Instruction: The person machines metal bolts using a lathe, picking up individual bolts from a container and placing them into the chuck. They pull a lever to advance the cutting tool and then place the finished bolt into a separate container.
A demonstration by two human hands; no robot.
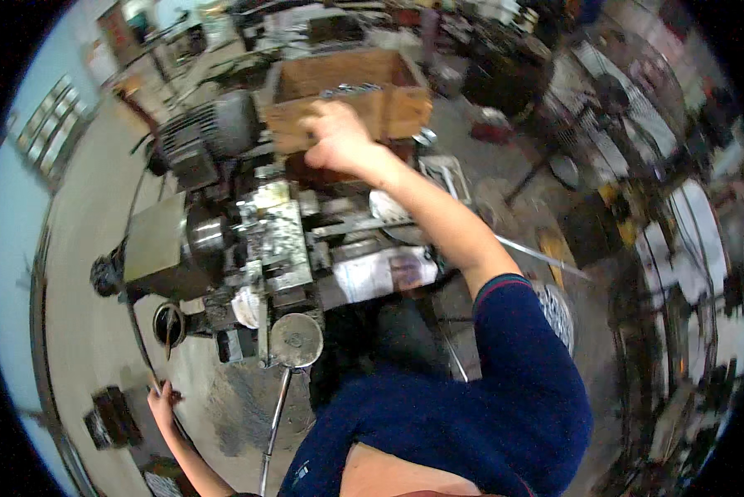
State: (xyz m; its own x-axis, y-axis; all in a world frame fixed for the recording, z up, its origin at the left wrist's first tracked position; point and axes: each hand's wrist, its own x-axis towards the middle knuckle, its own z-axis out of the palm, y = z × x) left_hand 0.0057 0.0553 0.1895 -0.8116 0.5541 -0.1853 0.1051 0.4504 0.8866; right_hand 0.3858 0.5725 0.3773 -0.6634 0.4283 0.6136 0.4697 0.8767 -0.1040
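Observation:
My right hand hangs over the near wall of a wooden box. Its fingers are a little blurred, but thumb and fingers look apart, with nothing seen between them. Small shiny metal parts lie inside the box. At the lower left, my left hand is closed around a long thin lever rod that slants down from the machine. Between my hands stands a metalworking machine with a grey headstock, a bright round chuck and an oily metal slide.
An electric motor sits behind the headstock. A round metal disc on a bright bar is close to my body. White paper or cloth lies on the machine bed. A large fan stands at the right; a dark block is on the floor.

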